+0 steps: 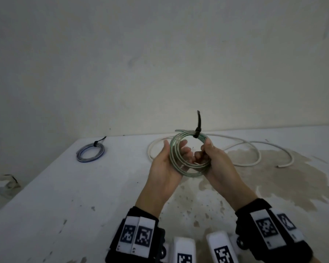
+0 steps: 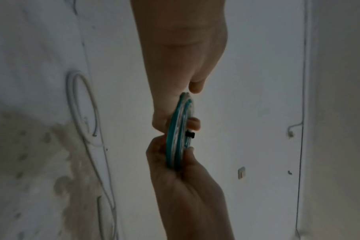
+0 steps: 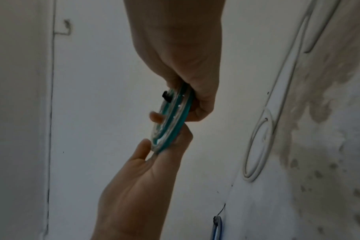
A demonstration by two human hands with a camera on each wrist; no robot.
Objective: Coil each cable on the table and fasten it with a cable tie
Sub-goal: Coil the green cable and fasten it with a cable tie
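Green coil (image 1: 186, 154): I hold it up over the table (image 1: 84, 186), betw. both my hands, a few loops of clear-green cable, nearly upright. In wrist views I see it edge-on (image 2: 178, 134) (image 3: 170, 120).

Tie (image 1: 197, 128): black, wrapped round top of green coil, its free tail sticks straight up. In wrist views only a small black piece shows (image 2: 190, 134) (image 3: 166, 96).

L hand (image 1: 164, 164): palm turned to the right, thumb up on near side of coil, fingers (image 1: 186, 152) pass through the ring; it pinches the left part of the coil. Left wrist view (image 2: 183, 175) shows thumb and fingers on both faces of the loops.

R hand (image 1: 215, 158): fingers curled round the right part of coil, thumb near the top, just under the tie. Right wrist view (image 3: 181, 65) shows the same grip from behind.

Blue coil (image 1: 91, 151): lies flat at far left of table, well apart from my hands, already with its own dark tie (image 1: 97, 142). A bit of it shows at bottom of right wrist view (image 3: 217, 227).

White cable (image 1: 241, 152): loose, not coiled, spread in wide curves on far side of table, behind my hands and to the right.

Table: white top, brown stains on right and near part.

Containers: I see no box or tray, so cables lie direct on the table.
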